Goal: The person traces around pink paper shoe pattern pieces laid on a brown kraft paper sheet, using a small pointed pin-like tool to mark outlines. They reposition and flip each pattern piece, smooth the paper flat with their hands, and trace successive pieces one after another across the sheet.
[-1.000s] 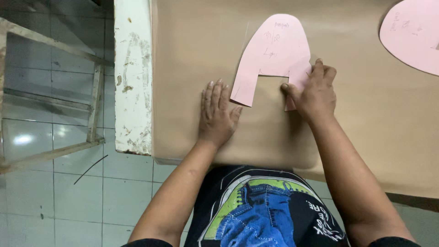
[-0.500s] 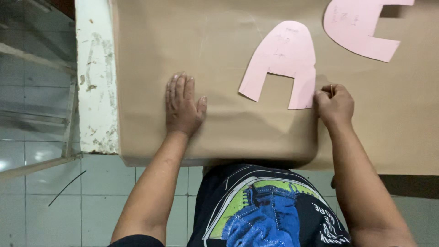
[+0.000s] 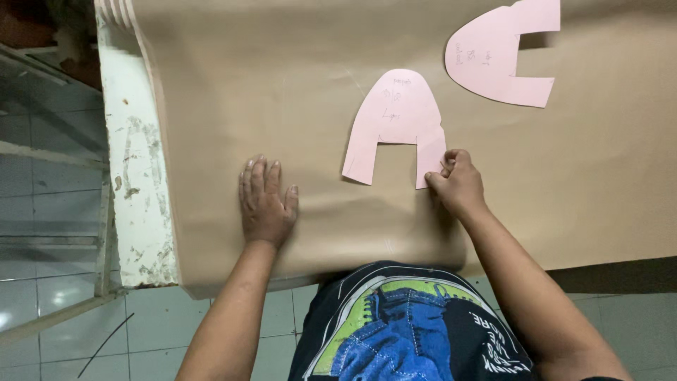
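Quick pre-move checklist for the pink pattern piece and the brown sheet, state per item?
1. Left hand flat on the brown sheet, palm down, fingers spread: ok.
2. Right hand pinching the lower right leg of the near pink pattern piece: ok.
3. Near pattern piece lying flat on the sheet, nothing covering it besides the fingers: ok.
4. Second pink pattern piece apart from the near one, no overlap: ok.
5. Sheet edge draped over the near side of the white table: ok, no visible creases near the piece.
6. Marking or cutting tool within reach: cannot tell, none in view.
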`<state>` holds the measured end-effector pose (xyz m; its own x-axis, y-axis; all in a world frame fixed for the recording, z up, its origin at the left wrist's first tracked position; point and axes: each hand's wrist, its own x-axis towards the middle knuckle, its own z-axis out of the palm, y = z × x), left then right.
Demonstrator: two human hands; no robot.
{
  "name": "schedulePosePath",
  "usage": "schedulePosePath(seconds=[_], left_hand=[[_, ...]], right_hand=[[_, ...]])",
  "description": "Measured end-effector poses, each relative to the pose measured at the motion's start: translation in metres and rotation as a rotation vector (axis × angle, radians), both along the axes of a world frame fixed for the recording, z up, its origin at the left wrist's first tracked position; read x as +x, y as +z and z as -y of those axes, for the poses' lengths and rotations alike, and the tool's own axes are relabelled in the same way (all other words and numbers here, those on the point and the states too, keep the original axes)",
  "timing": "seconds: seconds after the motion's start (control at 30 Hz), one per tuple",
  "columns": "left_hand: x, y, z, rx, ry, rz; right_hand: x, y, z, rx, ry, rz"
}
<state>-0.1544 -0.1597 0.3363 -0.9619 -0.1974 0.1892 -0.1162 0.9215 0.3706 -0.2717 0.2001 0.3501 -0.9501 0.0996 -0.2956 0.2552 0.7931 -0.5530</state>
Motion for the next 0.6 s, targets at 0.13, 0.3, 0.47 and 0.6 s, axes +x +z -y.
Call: schedulePosePath(seconds=[0.13, 0.3, 0.47, 0.6], left_hand=[[-0.003, 0.004, -0.002, 0.028, 0.012, -0.001], [-0.018, 0.017, -0.048, 0.026, 0.103, 0.083], [-0.040, 0.035, -0.124, 0.335, 0.147, 0.088], [-0.057, 0.036, -0.152, 0.357, 0.283, 0.189]], right_hand=[[-0.017, -0.019, -0.023, 0.003, 0.018, -0.154], [-0.089, -0.014, -0.083, 0.247, 0.299, -0.534], [-0.157, 0.016, -0.131, 0.181, 0.349, -0.392], [-0.178, 0.018, -0.169, 0.287, 0.340, -0.203]])
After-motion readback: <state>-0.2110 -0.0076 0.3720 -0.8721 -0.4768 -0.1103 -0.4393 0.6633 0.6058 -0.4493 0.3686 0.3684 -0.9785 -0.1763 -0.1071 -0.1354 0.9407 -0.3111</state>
